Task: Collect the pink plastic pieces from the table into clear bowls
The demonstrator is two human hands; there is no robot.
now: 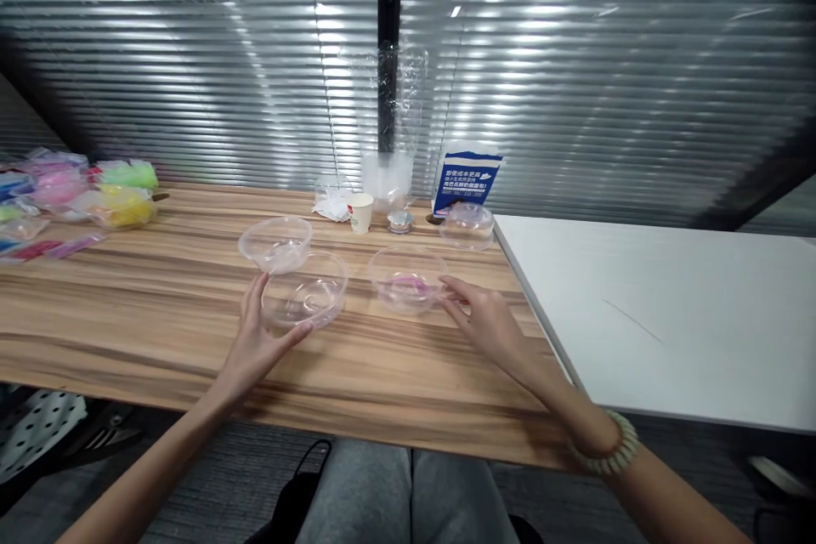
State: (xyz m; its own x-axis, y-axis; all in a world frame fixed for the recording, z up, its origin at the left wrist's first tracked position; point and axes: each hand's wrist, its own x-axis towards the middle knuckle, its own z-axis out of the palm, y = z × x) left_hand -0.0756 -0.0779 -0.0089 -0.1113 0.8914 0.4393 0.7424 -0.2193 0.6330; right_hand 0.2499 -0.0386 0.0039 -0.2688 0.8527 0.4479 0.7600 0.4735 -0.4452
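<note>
In the head view, my left hand is curved round the near left side of a clear plastic bowl, thumb and fingers against its wall. Just behind that bowl, and partly overlapped by it, is another clear bowl with something whitish in its bottom. My right hand pinches the right edge of a third clear bowl, with the fingers closed there. A pink streak of material shows low in this bowl. What exactly lies between the right fingertips is hard to make out.
A paper cup, a small round tin, an upturned clear bowl and a blue packet stand at the back. Colourful bagged packs lie at far left. A white table adjoins on the right.
</note>
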